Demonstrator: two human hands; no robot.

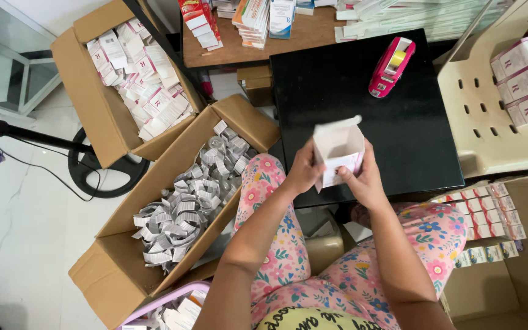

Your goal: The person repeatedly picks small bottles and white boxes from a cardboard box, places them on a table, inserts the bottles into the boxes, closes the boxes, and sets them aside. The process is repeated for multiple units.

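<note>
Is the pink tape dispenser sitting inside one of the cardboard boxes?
No, the pink tape dispenser lies on the black tabletop, apart from the cardboard boxes on the floor.

view: single head cam, no second view to overlap
facing: steeply down over the person's lap and floor
range: close; left hand (304, 171) and right hand (362, 180) just right of centre
12 o'clock: black tabletop (410, 134)
9 o'clock: open cardboard box (117, 244)
3 o'clock: plastic chair (490, 128)
</note>
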